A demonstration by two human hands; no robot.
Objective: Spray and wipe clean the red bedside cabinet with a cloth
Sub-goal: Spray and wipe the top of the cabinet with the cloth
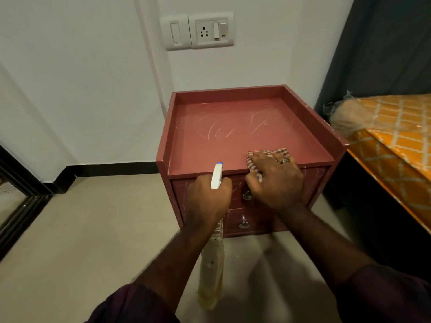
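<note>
The red bedside cabinet (233, 136) stands against the wall beside the bed (394, 145), and its recessed top shows pale curved streaks across the middle. The right hand (275, 180) lies over the checked cloth (278, 152) at the front right of the top, fingers bent over it and thumb tucked down at the front lip, where a fold of cloth hangs. The left hand (207, 197) is wrapped round the neck of the spray bottle (216, 176), with the nozzle pointing up and forward towards the top and the body hanging below the fist.

The step in hand looks like wiping the top. To do it well, the person should keep the cloth flat under the palm and work in overlapping passes from the back rim towards the open front edge, pushing into the corners under the rim, where residue likely gathers. The streaked middle probably wants a light extra mist first — not a soaking. The drawer fronts also look smeared, so they should come after.

Counted: one cabinet, two drawers, two knobs, one cloth, one spray bottle, two hands, one ring on the right hand — and two switch plates on the wall.
</note>
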